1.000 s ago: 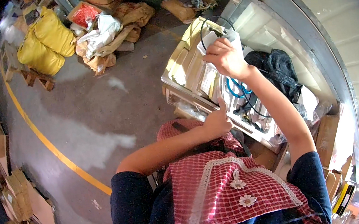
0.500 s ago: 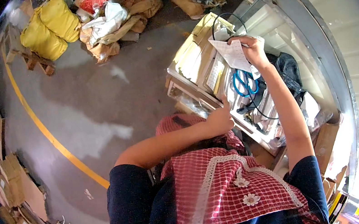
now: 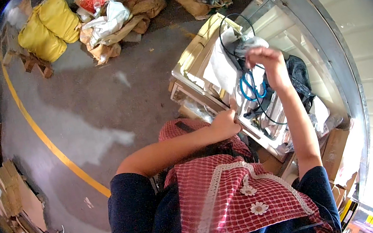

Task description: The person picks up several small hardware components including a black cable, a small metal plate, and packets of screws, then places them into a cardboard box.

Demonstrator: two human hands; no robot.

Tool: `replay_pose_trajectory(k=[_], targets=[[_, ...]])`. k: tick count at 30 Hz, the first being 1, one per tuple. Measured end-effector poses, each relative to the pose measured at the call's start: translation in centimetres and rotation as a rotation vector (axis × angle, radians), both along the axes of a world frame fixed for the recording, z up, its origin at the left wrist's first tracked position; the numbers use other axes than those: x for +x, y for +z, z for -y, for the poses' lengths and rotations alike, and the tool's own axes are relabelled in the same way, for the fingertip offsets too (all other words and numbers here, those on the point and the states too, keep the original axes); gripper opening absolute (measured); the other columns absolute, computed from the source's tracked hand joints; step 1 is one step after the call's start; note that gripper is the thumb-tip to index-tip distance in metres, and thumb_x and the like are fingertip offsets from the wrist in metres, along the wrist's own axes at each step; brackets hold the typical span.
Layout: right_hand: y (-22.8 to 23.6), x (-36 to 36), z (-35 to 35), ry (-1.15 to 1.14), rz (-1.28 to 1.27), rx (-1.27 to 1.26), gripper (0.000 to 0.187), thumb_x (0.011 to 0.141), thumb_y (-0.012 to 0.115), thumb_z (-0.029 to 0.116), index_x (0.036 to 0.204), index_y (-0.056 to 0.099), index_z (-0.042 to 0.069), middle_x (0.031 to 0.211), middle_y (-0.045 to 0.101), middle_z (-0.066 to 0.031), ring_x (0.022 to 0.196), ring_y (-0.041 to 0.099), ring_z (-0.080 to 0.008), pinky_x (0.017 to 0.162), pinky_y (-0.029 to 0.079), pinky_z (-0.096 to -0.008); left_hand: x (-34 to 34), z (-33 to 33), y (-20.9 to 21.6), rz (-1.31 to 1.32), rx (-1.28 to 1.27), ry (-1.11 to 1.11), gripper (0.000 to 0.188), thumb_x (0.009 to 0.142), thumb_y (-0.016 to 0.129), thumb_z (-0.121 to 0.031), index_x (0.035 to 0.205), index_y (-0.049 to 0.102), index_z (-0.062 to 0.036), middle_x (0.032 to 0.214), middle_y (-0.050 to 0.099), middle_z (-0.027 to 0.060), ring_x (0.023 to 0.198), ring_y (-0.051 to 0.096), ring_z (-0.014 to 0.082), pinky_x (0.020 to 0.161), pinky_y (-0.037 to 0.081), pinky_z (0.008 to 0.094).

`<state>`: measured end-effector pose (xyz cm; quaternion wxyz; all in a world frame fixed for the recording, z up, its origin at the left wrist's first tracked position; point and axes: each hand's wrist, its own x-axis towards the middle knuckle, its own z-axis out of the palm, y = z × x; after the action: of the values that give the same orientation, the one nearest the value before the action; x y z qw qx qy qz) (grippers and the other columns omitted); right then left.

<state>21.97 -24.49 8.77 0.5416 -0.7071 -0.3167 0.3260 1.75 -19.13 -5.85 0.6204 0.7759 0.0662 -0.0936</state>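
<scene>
An open drawer (image 3: 213, 101) full of papers and odds and ends stands in front of me. My left hand (image 3: 226, 124) is at its near edge, fingers curled, with the index finger reaching over the rim. Above the contents hovers my right hand (image 3: 268, 61), its bent fingers smeared by motion; whether anything is in them is unclear. A white sheet (image 3: 223, 69) lies slanted over the papers left of it. Close to the right hand are a clear plastic bag (image 3: 252, 43), a blue looped thing (image 3: 253, 89) and a thin black cable (image 3: 251, 18).
Right of the drawer sits a black plastic bag (image 3: 299, 76) by a metal-framed wall (image 3: 322, 30). Cardboard boxes (image 3: 337, 155) stand at the lower right. Yellow sacks (image 3: 48, 28) and a white sack (image 3: 108, 20) lie at the far left. A yellow line (image 3: 52, 142) crosses the floor.
The white sheet has left my right hand and now lies on the papers. That hand has moved slightly down. My left index finger has drawn in at the drawer's edge.
</scene>
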Motion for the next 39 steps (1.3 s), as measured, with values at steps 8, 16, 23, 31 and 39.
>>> replay_pose_trajectory(k=[8,16,23,31,39], targets=[[-4.1,-3.9,3.6,0.640,0.819,-0.447,0.019,0.082,0.059,-0.002,0.094,0.074,0.001,0.095,0.073,-0.0113,0.089,0.071,-0.0283,0.079,0.056,-0.0377,0.5,-0.4,-0.4,0.041,0.015,-0.054,0.042,0.071,0.058,-0.011,0.109,0.059,0.0039,0.088,0.074,0.0159,0.084,0.071,0.0313,0.075,0.054,0.0422],[-8.9,-1.3,3.3,0.533,1.138,-0.314,0.044,0.073,0.057,0.000,0.114,0.069,0.008,0.126,0.065,-0.0116,0.124,0.055,-0.0319,0.106,0.042,-0.0440,1.1,-3.2,0.5,0.059,0.210,-0.165,0.040,0.077,0.061,-0.007,0.116,0.063,0.0012,0.087,0.074,0.0159,0.074,0.070,0.0283,0.066,0.053,0.0428],[-10.6,0.2,4.8,0.578,1.196,-0.252,0.056,0.070,0.062,0.004,0.125,0.065,0.015,0.134,0.059,-0.0076,0.130,0.050,-0.0296,0.111,0.039,-0.0439,6.8,-8.8,3.8,0.588,0.886,0.061,0.043,0.084,0.061,-0.010,0.127,0.064,-0.0068,0.117,0.070,0.0101,0.113,0.062,0.0224,0.104,0.044,0.0445],[-9.5,0.9,6.1,0.622,1.189,-0.244,0.058,0.074,0.062,0.000,0.130,0.063,0.016,0.137,0.058,-0.0086,0.128,0.053,-0.0297,0.105,0.046,-0.0424,6.0,-15.8,-0.4,0.489,1.185,-0.351,0.057,0.093,0.054,-0.021,0.149,0.047,-0.0262,0.161,0.036,-0.0032,0.152,0.022,0.0234,0.126,0.005,0.0502],[-9.7,1.3,7.1,0.629,1.163,-0.274,0.055,0.075,0.061,0.000,0.128,0.064,0.014,0.140,0.057,-0.0109,0.133,0.051,-0.0313,0.107,0.045,-0.0434,5.6,-16.1,0.5,0.478,1.141,-0.350,0.057,0.090,0.058,-0.016,0.145,0.051,-0.0253,0.159,0.037,-0.0021,0.151,0.022,0.0253,0.125,0.004,0.0548]])
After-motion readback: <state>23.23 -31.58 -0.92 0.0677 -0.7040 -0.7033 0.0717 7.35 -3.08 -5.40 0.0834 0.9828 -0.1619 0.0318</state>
